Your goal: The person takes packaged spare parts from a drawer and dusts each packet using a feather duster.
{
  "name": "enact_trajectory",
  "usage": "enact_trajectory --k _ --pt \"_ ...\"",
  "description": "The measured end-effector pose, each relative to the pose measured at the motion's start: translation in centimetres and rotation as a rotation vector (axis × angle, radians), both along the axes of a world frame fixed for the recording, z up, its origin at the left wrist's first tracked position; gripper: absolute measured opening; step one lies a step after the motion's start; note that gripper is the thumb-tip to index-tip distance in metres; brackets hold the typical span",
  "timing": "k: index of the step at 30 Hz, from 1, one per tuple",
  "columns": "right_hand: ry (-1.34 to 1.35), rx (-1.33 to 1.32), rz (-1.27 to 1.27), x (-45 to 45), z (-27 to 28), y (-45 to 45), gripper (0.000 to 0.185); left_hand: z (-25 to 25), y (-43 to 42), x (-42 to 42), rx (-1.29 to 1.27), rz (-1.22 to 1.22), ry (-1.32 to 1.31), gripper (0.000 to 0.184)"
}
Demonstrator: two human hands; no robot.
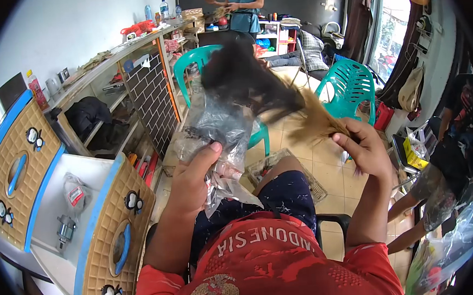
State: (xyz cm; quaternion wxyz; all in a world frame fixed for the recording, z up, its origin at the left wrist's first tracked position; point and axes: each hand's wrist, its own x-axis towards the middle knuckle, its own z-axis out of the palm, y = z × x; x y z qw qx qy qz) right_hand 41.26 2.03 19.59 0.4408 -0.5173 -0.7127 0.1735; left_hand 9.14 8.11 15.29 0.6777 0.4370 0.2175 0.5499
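My left hand (194,175) is closed on a crumpled clear plastic bag (227,126), thumb on top. A red-and-white label shows near its lower end; what lies inside is hard to make out. Between the fingers of my right hand (365,149) is the narrow straw-coloured end of a feather duster (254,83). Its fluffy black part, blurred by motion, stretches left over the top of the bag. Whether the two touch I cannot tell.
An open drawer (90,168) at left holds a metal motor-like part (65,229) and a labelled plastic bag (75,193). Green chairs (347,85) stand ahead, and a basket (310,180) sits on the floor. One person (246,7) stands at the back; another (455,132) is at right.
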Motion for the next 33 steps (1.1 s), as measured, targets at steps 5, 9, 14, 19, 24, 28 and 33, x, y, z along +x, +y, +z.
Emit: enact_trajectory --k 5,9,14,19,24,28,33 --pt "-0.081 -0.043 0.224 0.0 0.2 0.4 0.017 -3.6 1.3 0.1 0.259 0.124 -0.027 0.026" --pt "-0.012 -0.019 0.186 -0.4 0.6 1.9 0.017 0.1 -1.8 -0.4 0.119 0.081 0.023 0.026" --pt "-0.117 -0.034 0.481 -0.5 1.0 4.0 0.014 -1.6 -1.8 0.0 0.356 0.437 0.028 0.023" --pt "0.086 0.032 0.358 -2.1 -0.2 7.6 0.013 0.5 -5.2 -1.4 0.135 0.308 0.005 0.027" --pt "-0.038 -0.175 0.781 -3.1 0.4 9.5 0.016 -2.9 -5.4 -2.3 0.547 0.662 0.13 0.03" --pt "0.101 -0.113 0.766 -4.9 -0.1 12.3 0.016 -0.2 -8.6 -1.8 0.181 0.605 0.034 0.029" --pt "0.081 -0.16 0.904 -6.3 -0.3 13.4 0.024 -2.4 -9.6 -2.3 0.694 1.194 0.738 0.028"
